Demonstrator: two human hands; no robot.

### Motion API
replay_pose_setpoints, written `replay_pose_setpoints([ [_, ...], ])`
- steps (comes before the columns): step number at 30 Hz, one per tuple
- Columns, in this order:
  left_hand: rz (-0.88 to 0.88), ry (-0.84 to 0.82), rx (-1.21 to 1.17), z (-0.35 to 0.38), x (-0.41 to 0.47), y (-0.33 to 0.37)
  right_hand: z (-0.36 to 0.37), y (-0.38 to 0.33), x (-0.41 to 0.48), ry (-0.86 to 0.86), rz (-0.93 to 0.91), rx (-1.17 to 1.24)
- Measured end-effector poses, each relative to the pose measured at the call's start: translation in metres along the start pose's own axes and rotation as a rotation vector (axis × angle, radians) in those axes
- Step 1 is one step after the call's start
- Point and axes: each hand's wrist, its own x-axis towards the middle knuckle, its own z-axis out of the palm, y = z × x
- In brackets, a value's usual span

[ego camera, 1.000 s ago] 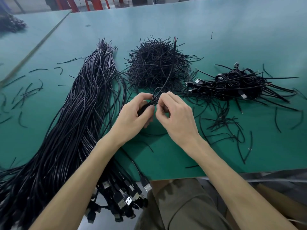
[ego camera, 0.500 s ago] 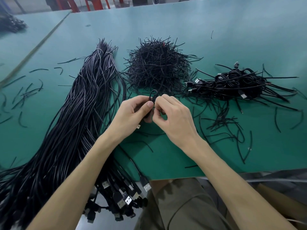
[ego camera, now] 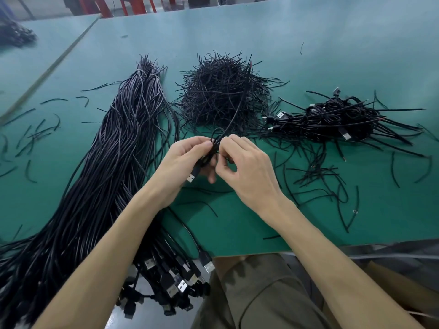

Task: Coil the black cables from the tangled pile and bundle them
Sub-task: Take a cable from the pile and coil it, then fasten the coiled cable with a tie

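We judge step as binding: left hand [ego camera: 183, 162] grips coiled cable [ego camera: 209, 156]; right hand [ego camera: 247, 167] pinches loose strand [ego camera: 234, 115]. Next, we wrap strand tight.

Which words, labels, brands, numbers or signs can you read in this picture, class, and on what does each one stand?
None: no word, label, brand, number or sign can be read here.
Silver USB plugs at the near edge of the green table mat: bare metal, any marks too small to tell.
Thin black cable pinched by the left hand and right hand: no print visible.
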Motion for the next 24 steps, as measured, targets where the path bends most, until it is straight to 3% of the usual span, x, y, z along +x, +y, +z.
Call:
replay_pose_setpoints([
  [6, 0.0, -0.006, -0.041, -0.0029, 0.001, 0.002, 0.0011, 0.0018, -0.0013, -0.009, -0.028, 0.015],
  [15, -0.101, 0.118, -0.045, -0.004, 0.007, -0.0048, 0.0037, 0.0011, -0.0018, -0.005, -0.145, -0.064],
  [24, -0.106, 0.088, -0.095, -0.0101, 0.0059, -0.0038, 0.0019, 0.0035, -0.0032, 0.002, -0.134, -0.059],
])
